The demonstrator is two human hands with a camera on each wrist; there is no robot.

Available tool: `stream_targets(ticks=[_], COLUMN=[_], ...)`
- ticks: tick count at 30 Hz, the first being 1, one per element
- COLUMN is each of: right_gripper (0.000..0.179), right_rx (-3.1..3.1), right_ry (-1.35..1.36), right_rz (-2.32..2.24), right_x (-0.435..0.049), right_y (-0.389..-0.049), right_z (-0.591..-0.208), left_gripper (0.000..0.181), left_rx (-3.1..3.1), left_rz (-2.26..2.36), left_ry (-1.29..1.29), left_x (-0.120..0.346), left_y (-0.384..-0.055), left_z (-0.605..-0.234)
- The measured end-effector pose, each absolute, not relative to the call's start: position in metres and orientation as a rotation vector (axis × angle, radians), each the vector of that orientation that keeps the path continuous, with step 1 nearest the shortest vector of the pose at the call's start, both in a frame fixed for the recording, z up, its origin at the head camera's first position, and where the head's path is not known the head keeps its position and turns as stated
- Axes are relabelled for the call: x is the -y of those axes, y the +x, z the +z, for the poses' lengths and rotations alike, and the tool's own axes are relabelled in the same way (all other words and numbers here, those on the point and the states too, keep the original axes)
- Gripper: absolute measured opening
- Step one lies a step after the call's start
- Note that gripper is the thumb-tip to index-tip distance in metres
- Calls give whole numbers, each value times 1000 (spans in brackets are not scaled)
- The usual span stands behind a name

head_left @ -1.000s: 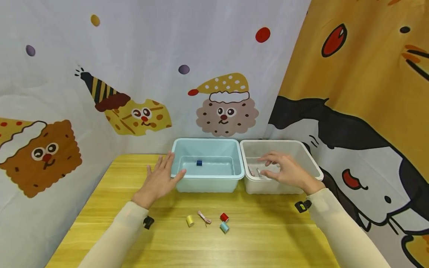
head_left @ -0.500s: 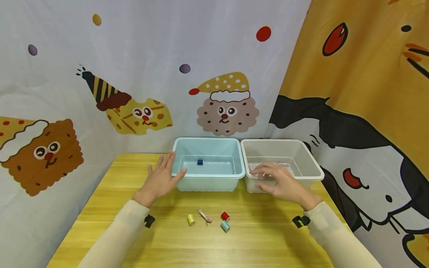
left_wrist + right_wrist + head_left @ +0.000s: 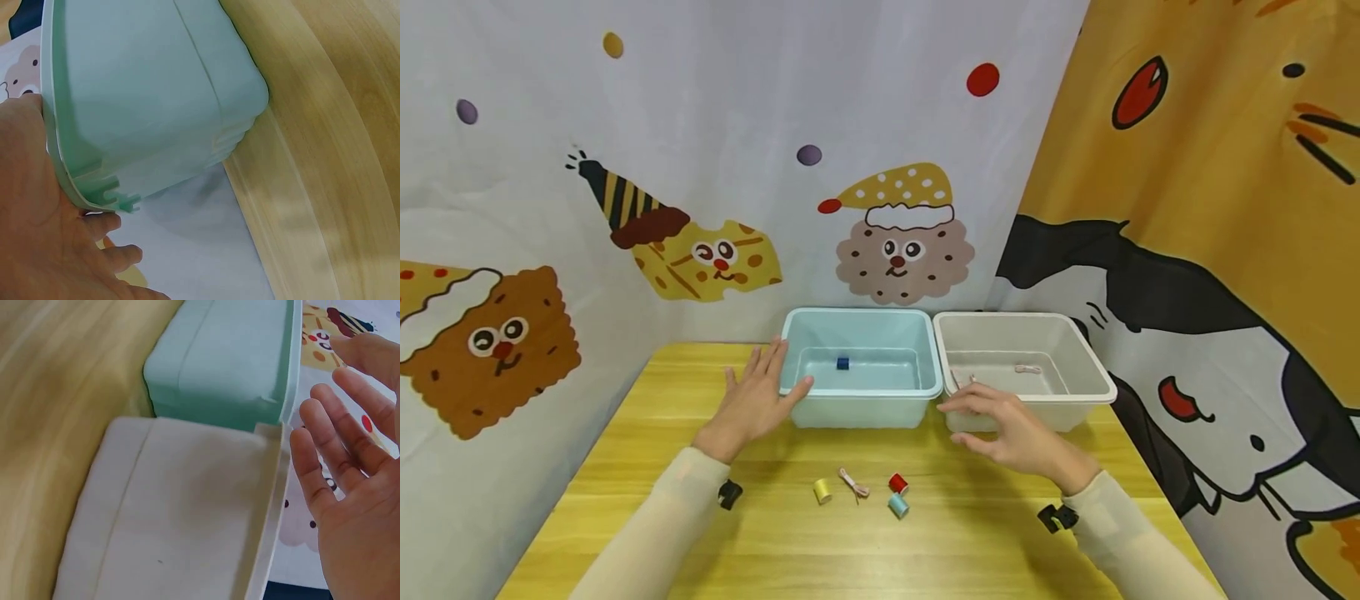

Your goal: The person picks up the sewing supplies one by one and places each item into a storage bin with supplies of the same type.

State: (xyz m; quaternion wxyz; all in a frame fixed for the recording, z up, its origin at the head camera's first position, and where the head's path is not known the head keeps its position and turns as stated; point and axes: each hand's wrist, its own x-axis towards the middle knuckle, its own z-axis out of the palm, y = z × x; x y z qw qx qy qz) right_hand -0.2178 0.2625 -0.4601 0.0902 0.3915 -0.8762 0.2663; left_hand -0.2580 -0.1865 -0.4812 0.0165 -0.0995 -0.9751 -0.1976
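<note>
My left hand point(image 3: 751, 410) touches the left rim of the light blue bin point(image 3: 857, 412), fingers spread and mostly straight. In the left wrist view its fingers lie along the outside of that rim. My right hand point(image 3: 1017, 432) hovers near the front rim of the white bin point(image 3: 1063, 415), fingers relaxed and nothing between them. A dark blue spool point(image 3: 843, 363) sits inside the light blue bin. Inside the white bin lies a pale pink cord bundle point(image 3: 1027, 368), and more small pinkish pieces show near its left front corner, partly behind my right fingers.
On the wooden table point(image 3: 790, 550) in front of the bins lie a yellow thread spool point(image 3: 822, 491), a pink cord bundle point(image 3: 853, 483), a red spool point(image 3: 898, 483) and a light blue spool point(image 3: 898, 505). The bins stand side by side against a printed cloth point(image 3: 722, 108).
My right hand has drawn back from over the inside of the white bin to its front rim, toward me and leftward. The left hand stays at the blue bin's rim.
</note>
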Motion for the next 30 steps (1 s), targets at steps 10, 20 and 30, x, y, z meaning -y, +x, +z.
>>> stream_targets(ticks=[10,20,30], right_gripper=[54,57,59], right_rx=[2650,2675,2776], right_ry=[1234,1327,1352], right_rz=[896,923,1000], right_x=[-249,-235,-226], right_y=[-215,-217,-219], right_z=[-477,-503,-518], left_gripper=[102,104,105], left_rx=[3033,3036,3051], left_rz=[-645,-641,-620], left_ry=[-309,-313,-302], left_x=[186,185,185], left_y=[-260,-259,-260], left_z=[-482,-480,-480])
